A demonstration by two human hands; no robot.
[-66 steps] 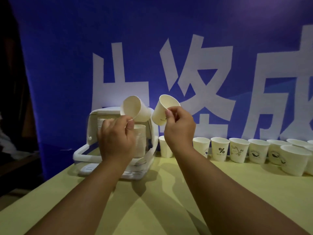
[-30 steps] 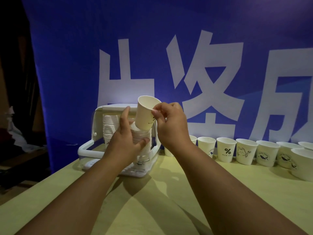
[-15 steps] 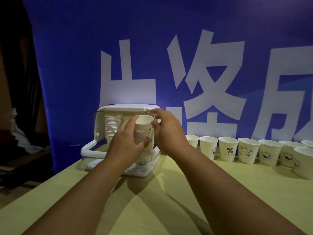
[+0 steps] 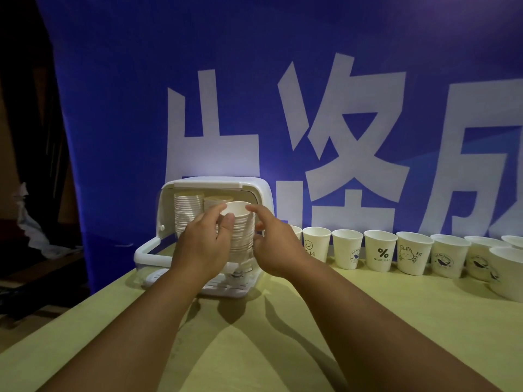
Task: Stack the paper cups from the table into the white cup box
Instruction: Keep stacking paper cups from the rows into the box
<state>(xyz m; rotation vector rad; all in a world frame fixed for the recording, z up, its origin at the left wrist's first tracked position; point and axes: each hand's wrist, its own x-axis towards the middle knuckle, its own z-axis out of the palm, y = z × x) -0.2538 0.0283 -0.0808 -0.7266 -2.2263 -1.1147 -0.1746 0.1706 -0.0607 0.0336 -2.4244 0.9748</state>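
Head view: I see left hand [image 4: 203, 246] wrapped round front stack [image 4: 240, 241] standing inside white cup box [image 4: 261, 193], thumb across front just below top cup [image 4: 236, 211]. Beside it, right hand [image 4: 273, 247] loosely spread, index finger stretched to top cup's rim, thumb against stack's side; no real grip that I can make out. More stacks [image 4: 188, 212] behind in box. Row of loose cups [image 4: 380, 250] along table [image 4: 283, 321] to right, under blue banner [image 4: 127, 108].

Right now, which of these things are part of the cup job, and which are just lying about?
Job: white cup box, front cup stack, back stacks, row of loose cups, left hand, right hand.
Lying about: blue banner, pale bundle.
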